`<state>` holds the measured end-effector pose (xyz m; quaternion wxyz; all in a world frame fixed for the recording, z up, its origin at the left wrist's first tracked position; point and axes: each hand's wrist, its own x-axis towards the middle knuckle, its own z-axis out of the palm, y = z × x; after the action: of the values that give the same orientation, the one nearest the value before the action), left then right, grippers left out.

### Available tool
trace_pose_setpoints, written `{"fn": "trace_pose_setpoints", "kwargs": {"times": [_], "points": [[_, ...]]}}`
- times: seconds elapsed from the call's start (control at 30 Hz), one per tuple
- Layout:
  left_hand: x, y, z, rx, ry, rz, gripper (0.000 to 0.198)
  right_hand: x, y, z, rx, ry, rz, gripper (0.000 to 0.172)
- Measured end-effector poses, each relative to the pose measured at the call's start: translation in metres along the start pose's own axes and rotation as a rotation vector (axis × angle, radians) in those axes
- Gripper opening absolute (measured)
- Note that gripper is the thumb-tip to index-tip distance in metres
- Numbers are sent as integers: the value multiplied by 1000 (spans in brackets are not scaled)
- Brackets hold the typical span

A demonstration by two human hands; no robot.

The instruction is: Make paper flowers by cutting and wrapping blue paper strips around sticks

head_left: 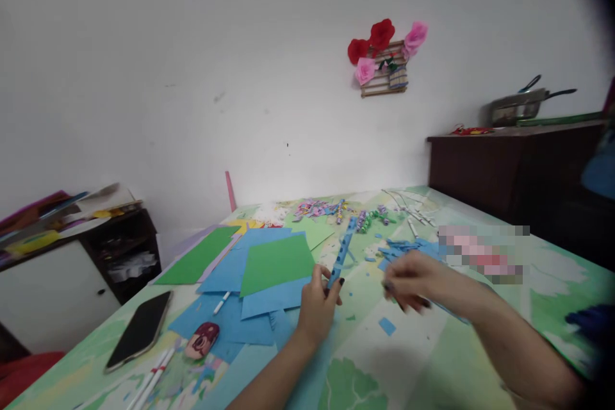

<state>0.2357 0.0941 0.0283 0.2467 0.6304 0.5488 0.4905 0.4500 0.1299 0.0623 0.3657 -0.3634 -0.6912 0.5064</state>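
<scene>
In the head view my left hand (318, 307) grips the lower end of a blue strip with dark spots (343, 250), which looks like paper and stands tilted upright. My right hand (410, 282) hovers to the right over the table, apart from the strip. Its fingers are curled in and slightly blurred, so anything between them is hidden. Behind that hand lies a heap of cut blue paper pieces (401, 248). Left of my left hand, a green sheet (277, 262) rests on blue sheets (225, 317). A small blue scrap (387, 326) lies below my right hand.
A phone (140, 331), white pens (152, 378) and a dark-red and pink object (202, 339) lie at the left. Striped rolled pieces (368, 221) and white sticks (414, 218) are farther back. A dark cabinet (473, 166) borders the table's right; a blurred patch (483, 255) hides something.
</scene>
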Motion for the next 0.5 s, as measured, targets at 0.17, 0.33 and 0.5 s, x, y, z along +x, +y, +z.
{"fn": "trace_pose_setpoints", "kwargs": {"times": [0.17, 0.33, 0.5], "points": [[1, -3, 4, -504, -207, -127, 36, 27, 7, 43, 235, 43, 65, 27], [-4, -1, 6, -634, -317, -181, 36, 20, 14, 71, 403, -65, -31, 35], [-5, 1, 3, -748, -384, -219, 31, 17, 15, 71, 402, 23, -65, 33]]}}
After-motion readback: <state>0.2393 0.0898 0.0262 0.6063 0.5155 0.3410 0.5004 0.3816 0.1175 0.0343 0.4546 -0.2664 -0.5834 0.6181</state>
